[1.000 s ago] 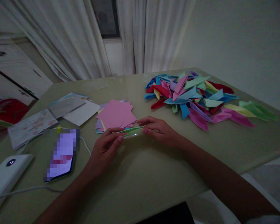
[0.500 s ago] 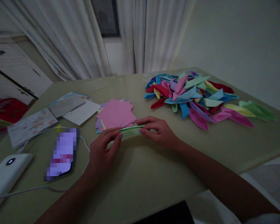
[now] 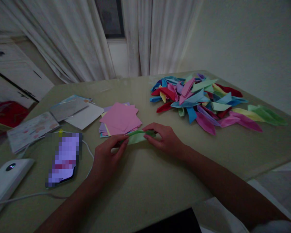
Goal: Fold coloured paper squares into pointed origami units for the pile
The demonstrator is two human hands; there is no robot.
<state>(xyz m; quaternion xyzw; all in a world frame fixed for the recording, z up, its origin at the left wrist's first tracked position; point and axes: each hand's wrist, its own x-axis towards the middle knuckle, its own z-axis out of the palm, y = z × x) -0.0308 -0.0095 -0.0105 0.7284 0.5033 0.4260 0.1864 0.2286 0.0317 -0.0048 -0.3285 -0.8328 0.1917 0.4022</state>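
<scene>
A narrow, folded piece of light green paper (image 3: 136, 137) stretches between my hands, just in front of the stack of square paper sheets (image 3: 120, 118), which has pink ones on top. The left end of the strip is pinched between thumb and fingers of my left hand (image 3: 110, 152). My right hand (image 3: 166, 139) grips the other end the same way, its fingers partly covering the paper. Past my right hand lies a big heap of folded paper pieces (image 3: 199, 98) in red, blue, pink, green, yellow and purple.
On the left of the table (image 3: 145, 181) lie a phone (image 3: 64, 161) with a lit screen, a white power bank (image 3: 11, 181) and a white cable (image 3: 31, 195). Behind them are a patterned packet (image 3: 34, 131) and a white sheet (image 3: 86, 115). Something black (image 3: 172, 223) shows at the front edge.
The green paper has turned in my fingers: its long top edge was towards me earlier, and now a broader face shows. My hands have stayed in nearly the same place.
</scene>
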